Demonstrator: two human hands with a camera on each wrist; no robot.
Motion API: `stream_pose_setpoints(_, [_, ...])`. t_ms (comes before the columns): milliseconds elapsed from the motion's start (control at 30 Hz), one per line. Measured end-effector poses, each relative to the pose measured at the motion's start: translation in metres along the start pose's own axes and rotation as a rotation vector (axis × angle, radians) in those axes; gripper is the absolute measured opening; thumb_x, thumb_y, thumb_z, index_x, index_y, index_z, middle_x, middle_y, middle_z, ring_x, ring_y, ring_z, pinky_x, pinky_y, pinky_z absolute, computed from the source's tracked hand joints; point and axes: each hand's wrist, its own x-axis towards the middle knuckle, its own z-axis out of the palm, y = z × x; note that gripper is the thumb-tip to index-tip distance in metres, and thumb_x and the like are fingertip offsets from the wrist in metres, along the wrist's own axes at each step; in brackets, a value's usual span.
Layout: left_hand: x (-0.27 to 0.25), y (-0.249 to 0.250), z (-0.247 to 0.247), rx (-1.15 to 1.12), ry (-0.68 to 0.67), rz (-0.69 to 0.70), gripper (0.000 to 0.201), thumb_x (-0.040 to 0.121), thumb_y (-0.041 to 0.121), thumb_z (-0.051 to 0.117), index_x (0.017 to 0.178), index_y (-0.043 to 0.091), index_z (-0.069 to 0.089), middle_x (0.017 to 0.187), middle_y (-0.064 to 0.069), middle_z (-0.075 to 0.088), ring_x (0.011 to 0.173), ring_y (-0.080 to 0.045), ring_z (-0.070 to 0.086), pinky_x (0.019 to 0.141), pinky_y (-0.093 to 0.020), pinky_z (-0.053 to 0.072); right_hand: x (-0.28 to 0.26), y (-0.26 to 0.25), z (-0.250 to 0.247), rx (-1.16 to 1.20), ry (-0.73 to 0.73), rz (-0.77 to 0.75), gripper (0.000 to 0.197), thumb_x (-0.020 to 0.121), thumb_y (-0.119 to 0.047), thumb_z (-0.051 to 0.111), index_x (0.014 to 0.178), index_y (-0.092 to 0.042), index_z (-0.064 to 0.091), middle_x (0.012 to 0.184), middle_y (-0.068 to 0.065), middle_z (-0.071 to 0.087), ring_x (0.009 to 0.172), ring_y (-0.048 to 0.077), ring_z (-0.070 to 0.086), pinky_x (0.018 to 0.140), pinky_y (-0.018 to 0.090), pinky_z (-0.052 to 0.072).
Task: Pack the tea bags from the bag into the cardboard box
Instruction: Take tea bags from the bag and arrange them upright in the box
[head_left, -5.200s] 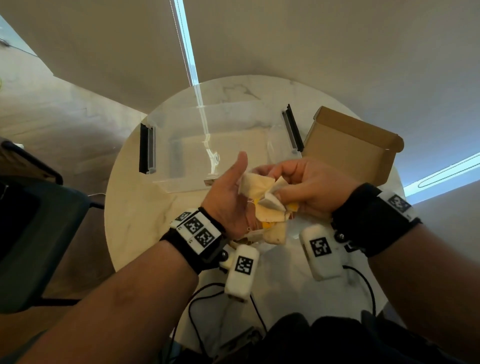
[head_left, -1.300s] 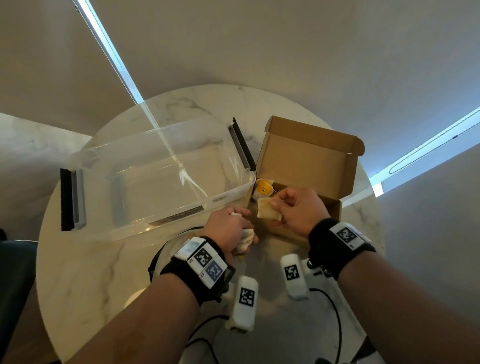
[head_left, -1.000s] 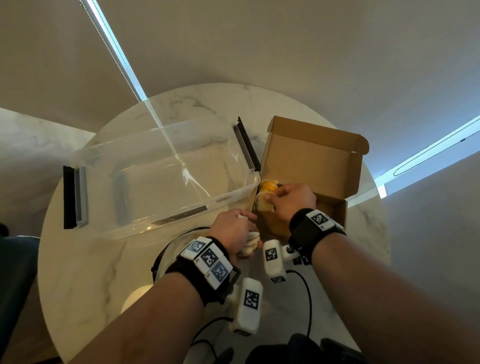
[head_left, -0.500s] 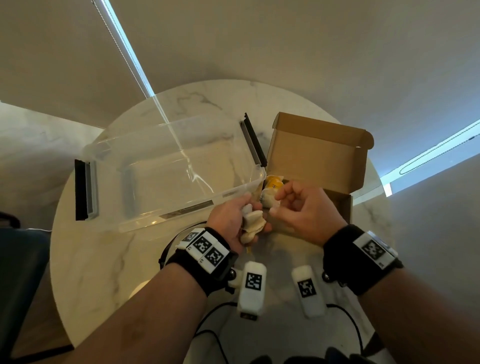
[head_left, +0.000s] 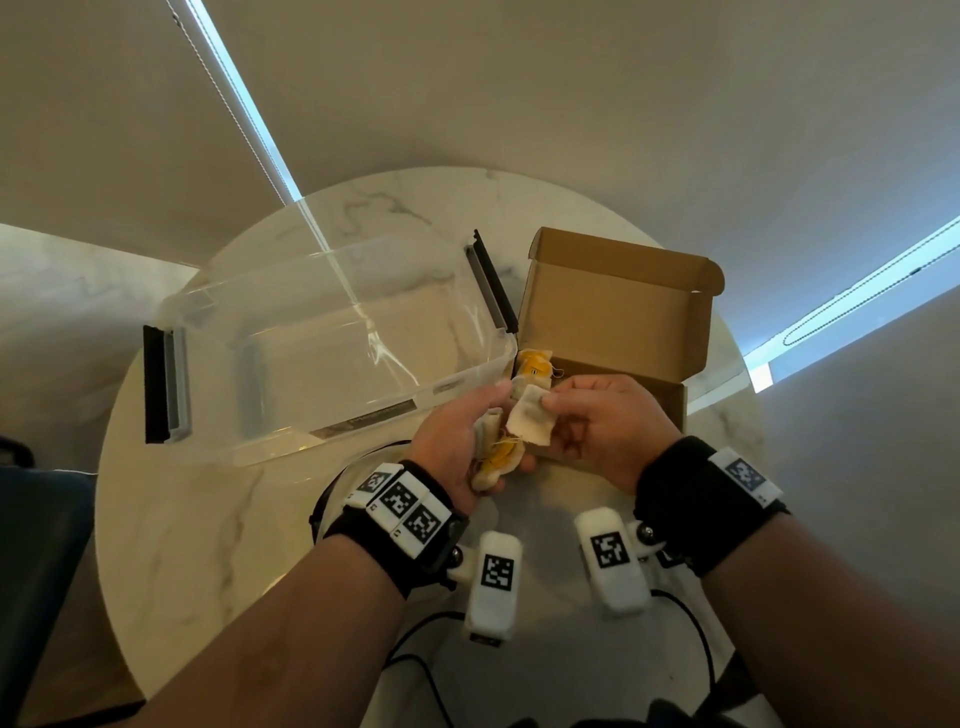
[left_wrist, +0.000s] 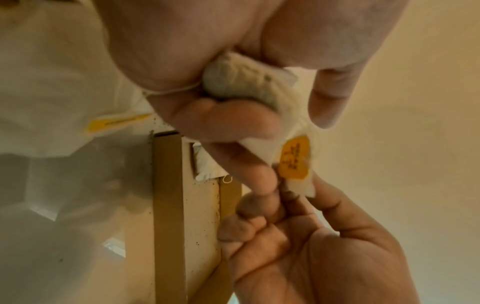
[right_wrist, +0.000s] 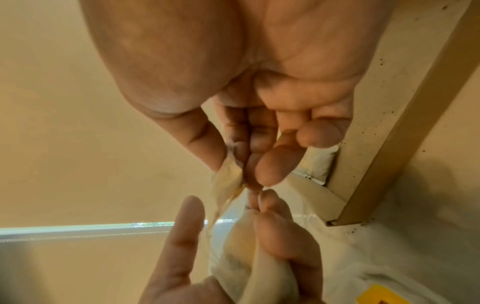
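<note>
My left hand (head_left: 488, 423) grips a bundle of tea bags (head_left: 491, 460) with strings and yellow tags, just in front of the open cardboard box (head_left: 613, 306). My right hand (head_left: 553, 410) pinches one pale tea bag (head_left: 530, 423) at its upper corner, right beside the bundle. A few tea bags with yellow tags (head_left: 535, 364) lie in the box's near left corner. In the left wrist view my fingers curl round a crumpled tea bag (left_wrist: 239, 82) with a yellow tag (left_wrist: 294, 158). The right wrist view has thumb and finger nipping a thin tea bag (right_wrist: 228, 176).
A clear plastic bin (head_left: 322, 353) with black handles stands left of the box on the round marble table (head_left: 182, 519). A white packet with a yellow label (left_wrist: 52, 82) lies under my hands. Cables run over the near table edge.
My right hand set a tea bag into the box, came back to the left hand, and now pinches another bag at the bundle. The left hand has risen slightly.
</note>
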Motion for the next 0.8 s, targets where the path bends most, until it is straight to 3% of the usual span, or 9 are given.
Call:
stream_pose_setpoints(100, [-0.002,0.0,-0.003,0.042,0.001,0.11,0.019,0.091,0.012,0.05,0.105,0.014,0.063,0.077,-0.01,0.063,0.05,-0.022,0.059,0.036,-0.017,0.033,-0.001,-0.001,-0.003,0.02,0.014,0.064,0.009,0.095,-0.007,0.059,0.091,-0.002,0.066,0.079,0.016,0.066,0.055,0.018,0.054,0.057,0.029,0.043])
stream_pose_setpoints(233, [-0.005,0.002,-0.006,0.121,-0.075,0.262,0.057,0.083,-0.016,0.052,0.122,0.024,0.06,0.084,-0.009,0.064,0.052,-0.025,0.058,0.034,-0.022,0.041,0.003,0.002,-0.005,-0.058,0.092,0.044,0.007,0.093,-0.007,0.062,0.1,-0.006,0.06,0.071,0.012,0.064,0.05,0.017,0.052,0.053,0.029,0.039])
stream_pose_setpoints(300, [-0.005,0.001,-0.003,0.184,-0.085,0.302,0.05,0.083,-0.011,0.063,0.12,0.023,0.064,0.081,-0.008,0.067,0.052,-0.021,0.057,0.038,-0.024,0.046,0.005,0.004,-0.006,-0.091,0.083,0.036,0.008,0.092,-0.007,0.064,0.1,-0.009,0.062,0.072,0.012,0.064,0.05,0.018,0.05,0.052,0.03,0.036])
stream_pose_setpoints(433, [0.0,-0.003,0.002,0.314,0.071,0.338,0.005,0.09,0.013,0.069,0.093,0.009,0.069,0.063,-0.011,0.059,0.043,-0.017,0.052,0.035,-0.021,0.037,0.004,0.006,-0.004,-0.116,0.044,0.033,0.009,0.093,-0.016,0.062,0.089,-0.012,0.069,0.066,0.007,0.057,0.049,0.02,0.048,0.052,0.03,0.032])
stream_pose_setpoints(533, [0.004,-0.006,0.004,0.273,0.139,0.3,0.007,0.091,0.012,0.068,0.09,0.005,0.067,0.054,-0.004,0.058,0.04,-0.015,0.05,0.038,-0.022,0.032,0.001,0.008,-0.004,-0.147,0.06,-0.093,0.025,0.095,-0.028,0.063,0.073,-0.02,0.069,0.057,-0.002,0.049,0.048,0.012,0.048,0.048,0.024,0.036])
stream_pose_setpoints(600, [0.006,-0.008,0.005,0.25,0.142,0.252,0.013,0.092,0.015,0.067,0.093,0.002,0.067,0.055,-0.005,0.057,0.04,-0.014,0.05,0.039,-0.021,0.031,-0.003,0.011,-0.006,-0.417,0.049,-0.306,0.021,0.094,-0.021,0.067,0.075,-0.028,0.072,0.063,0.0,0.063,0.055,0.01,0.057,0.055,0.021,0.047])
stream_pose_setpoints(633, [0.006,-0.008,0.005,0.243,0.137,0.225,0.016,0.094,0.018,0.065,0.093,0.002,0.067,0.058,-0.007,0.056,0.04,-0.014,0.051,0.038,-0.02,0.03,-0.003,0.013,-0.007,-0.565,0.061,-0.375,0.016,0.091,-0.021,0.07,0.078,-0.03,0.074,0.072,0.005,0.068,0.062,0.017,0.06,0.061,0.025,0.051])
stream_pose_setpoints(700, [0.009,-0.009,0.004,0.229,0.144,0.179,0.021,0.098,0.023,0.059,0.089,0.006,0.066,0.062,-0.008,0.058,0.041,-0.015,0.052,0.036,-0.019,0.031,0.003,0.019,-0.014,-0.634,0.13,-0.367,0.007,0.089,-0.022,0.073,0.083,-0.026,0.076,0.081,0.006,0.073,0.071,0.022,0.064,0.071,0.032,0.055])
stream_pose_setpoints(800, [0.017,-0.01,0.001,0.208,0.271,0.121,0.015,0.099,0.023,0.056,0.098,0.01,0.063,0.07,-0.008,0.063,0.044,-0.017,0.055,0.037,-0.021,0.036,0.024,0.025,-0.027,-0.573,0.284,-0.253,0.003,0.092,-0.021,0.069,0.089,-0.02,0.072,0.084,0.001,0.074,0.076,0.013,0.067,0.075,0.03,0.057])
